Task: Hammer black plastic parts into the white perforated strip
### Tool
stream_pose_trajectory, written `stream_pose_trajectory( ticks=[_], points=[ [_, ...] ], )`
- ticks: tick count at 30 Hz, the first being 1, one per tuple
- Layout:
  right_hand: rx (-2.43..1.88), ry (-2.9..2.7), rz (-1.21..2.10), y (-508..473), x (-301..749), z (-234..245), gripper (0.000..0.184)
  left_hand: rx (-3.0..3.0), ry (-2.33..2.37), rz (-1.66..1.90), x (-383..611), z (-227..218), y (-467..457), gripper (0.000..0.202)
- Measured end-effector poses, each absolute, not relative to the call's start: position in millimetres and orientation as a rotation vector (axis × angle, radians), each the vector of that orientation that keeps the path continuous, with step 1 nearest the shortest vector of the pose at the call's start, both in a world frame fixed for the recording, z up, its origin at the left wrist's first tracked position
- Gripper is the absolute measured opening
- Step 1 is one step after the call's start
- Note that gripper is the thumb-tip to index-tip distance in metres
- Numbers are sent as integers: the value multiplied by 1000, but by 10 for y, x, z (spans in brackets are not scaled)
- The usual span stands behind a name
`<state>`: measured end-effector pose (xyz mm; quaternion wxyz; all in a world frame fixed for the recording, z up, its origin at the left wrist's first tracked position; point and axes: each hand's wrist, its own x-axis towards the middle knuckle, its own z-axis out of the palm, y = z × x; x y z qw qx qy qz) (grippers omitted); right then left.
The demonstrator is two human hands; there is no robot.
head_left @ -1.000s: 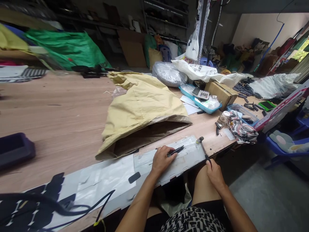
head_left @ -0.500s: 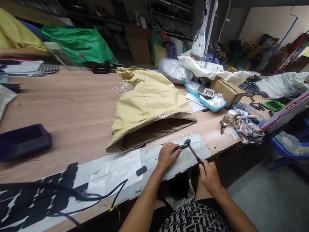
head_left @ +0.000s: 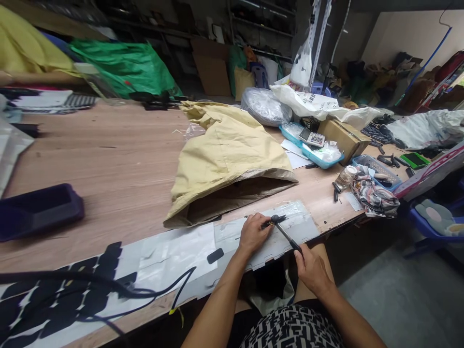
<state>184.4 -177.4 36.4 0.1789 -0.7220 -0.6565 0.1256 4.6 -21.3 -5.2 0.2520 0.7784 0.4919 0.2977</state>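
Observation:
My left hand point(head_left: 252, 234) is closed on a thin black piece point(head_left: 272, 222) and presses it flat on a grey-white sheet point(head_left: 232, 237) at the table's front edge. My right hand point(head_left: 310, 268), off the table's edge, grips the black handle of a small hammer point(head_left: 284, 232). The hammer's round head rests on the black piece just right of my left fingers. A small black oblong part point(head_left: 215, 255) lies on the sheet to the left of my left wrist.
A crumpled yellow sack point(head_left: 226, 159) lies behind the sheet. A dark tray point(head_left: 38, 210) sits at left, black cables point(head_left: 90, 290) cross the front left. A blue tray with a calculator point(head_left: 311, 145), a cardboard box point(head_left: 342, 137), a basket and patterned cloth point(head_left: 373, 195) crowd the right end.
The hammer head has swung from the right part of the sheet leftward and down onto the black piece held by my left hand. My right hand followed to the left.

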Motion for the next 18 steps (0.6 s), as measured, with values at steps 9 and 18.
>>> stream_pose_trajectory(
  ticks=[9, 18],
  points=[
    [-2446, -1560, 343, -1616, 2292, 413, 34, 2109, 1344, 805, 48, -43, -194, 20],
    [-2723, -1520, 380, -1590, 2329, 447, 32, 2040, 1078, 914, -33, 134, -709, 22]
  ],
)
